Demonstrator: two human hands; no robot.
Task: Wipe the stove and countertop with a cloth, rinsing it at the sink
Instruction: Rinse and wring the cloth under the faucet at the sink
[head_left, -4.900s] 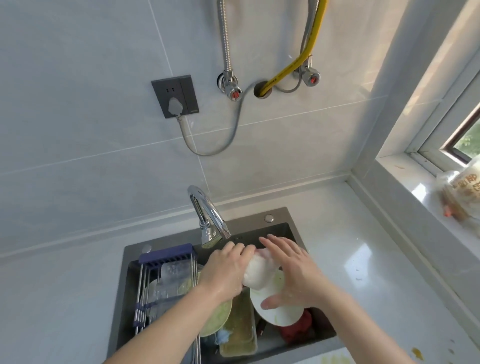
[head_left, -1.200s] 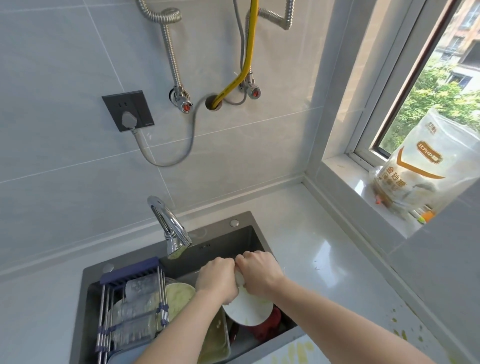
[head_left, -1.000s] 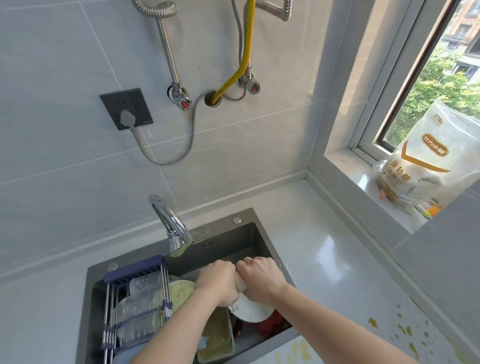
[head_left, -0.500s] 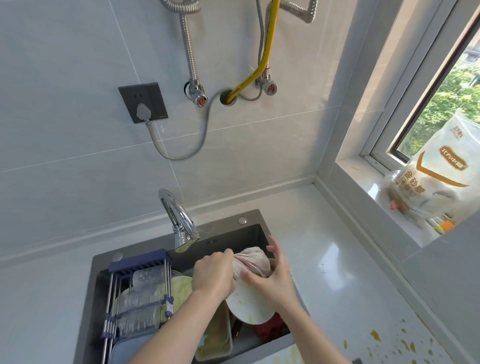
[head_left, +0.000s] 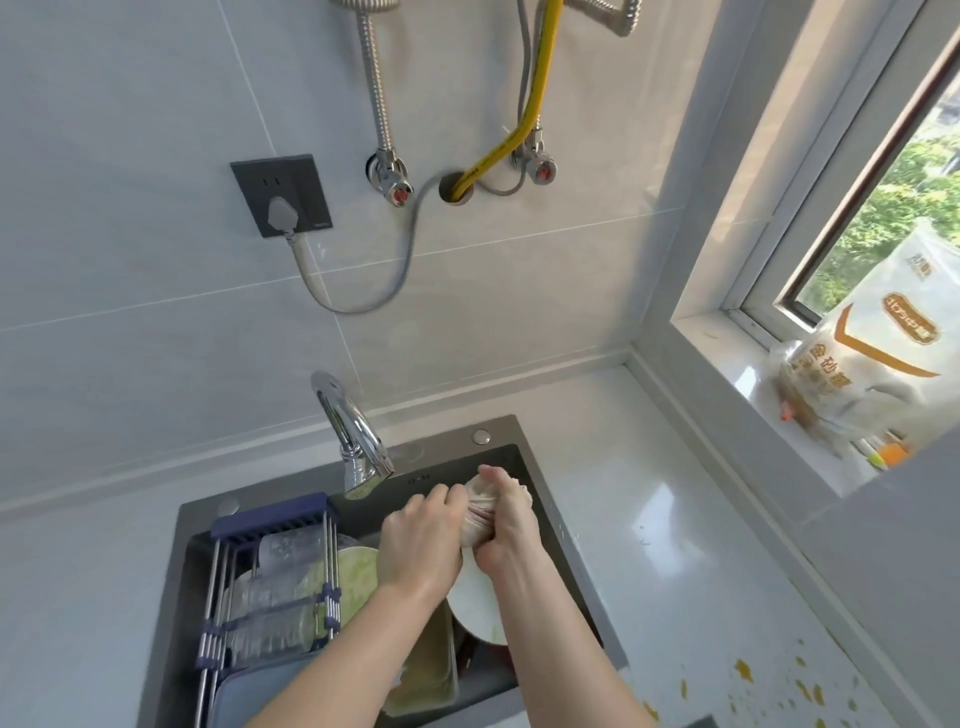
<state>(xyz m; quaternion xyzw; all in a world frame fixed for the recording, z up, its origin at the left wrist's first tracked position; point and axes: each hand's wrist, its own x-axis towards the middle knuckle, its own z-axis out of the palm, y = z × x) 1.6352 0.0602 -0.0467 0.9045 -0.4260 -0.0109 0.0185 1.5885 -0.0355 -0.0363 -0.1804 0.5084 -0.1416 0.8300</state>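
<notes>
A bunched pale cloth with pinkish streaks is squeezed between both hands above the dark sink. My left hand grips its left end, and my right hand grips its right end, fingers curled round it. The chrome faucet arches just left of the hands; no water stream is visible. The white countertop lies right of the sink, with orange-yellow splatters near its front right. The stove is out of view.
The sink holds a white plate, a greenish plate, a tray and a blue-topped wire rack with glasses. A printed bag stands on the window sill. A socket, hoses and valves hang on the tiled wall.
Half a second ago my right hand lay open against the cloth; now its fingers are curled round it and both hands squeeze the bundle together again.
</notes>
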